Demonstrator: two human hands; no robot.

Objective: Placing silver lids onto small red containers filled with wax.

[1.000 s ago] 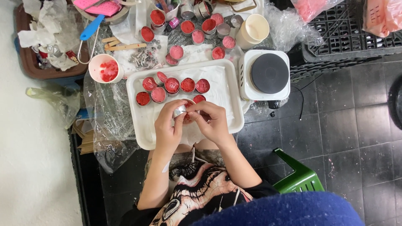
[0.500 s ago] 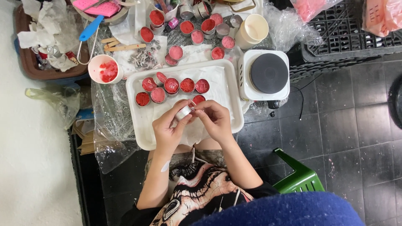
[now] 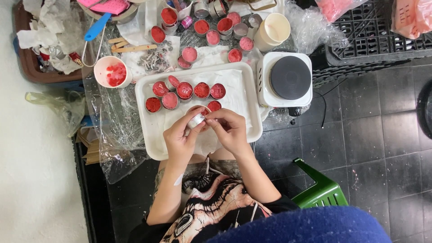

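Fingers of both my left hand [image 3: 180, 140] and right hand [image 3: 231, 131] are pinching a small tin [image 3: 196, 120] over the tray [image 3: 245, 96]. Red-filled tins [image 3: 185, 90] are sitting just beyond my fingertips; I am judging that a slip could be knocking them over.

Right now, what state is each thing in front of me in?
small metal tin: held on its side between both hands over the tray
left hand: fingers closed on the tin
right hand: fingers pinching the tin
white tray: flat, paper-lined, holding red-filled tins
red-filled tins: upright, filled
hot plate: bare, nothing on it
white bowl: upright, red pieces inside
cream cup: upright, open
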